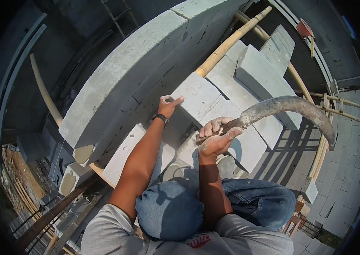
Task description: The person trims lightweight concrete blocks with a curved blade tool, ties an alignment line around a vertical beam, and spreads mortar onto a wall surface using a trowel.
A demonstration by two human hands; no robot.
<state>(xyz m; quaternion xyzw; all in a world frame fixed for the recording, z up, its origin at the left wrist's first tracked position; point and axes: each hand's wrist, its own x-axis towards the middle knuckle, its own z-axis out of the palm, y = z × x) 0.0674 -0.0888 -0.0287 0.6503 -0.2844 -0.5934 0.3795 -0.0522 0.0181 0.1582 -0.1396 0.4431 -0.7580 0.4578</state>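
Note:
My right hand [219,138] is wrapped around the dark wooden handle of a curved, machete-like blade [288,104]. The worn grey blade arcs out to the right, above the pale blocks. On the left, my left hand [170,107], with a dark watch at the wrist, grips the near-left corner of a light concrete block [199,95]. One finger lies on the block's top, while the other fingers are partly hidden. A thin dark line crosses the top of this block.
A tall block wall [124,55] curves along my left. More pale blocks [265,68] are stacked ahead to the right, beside bamboo poles [233,40]. Another block [124,153] sits beside my left forearm. Far right, a red container [304,29] hangs near a rail, above a lower paved surface [345,170].

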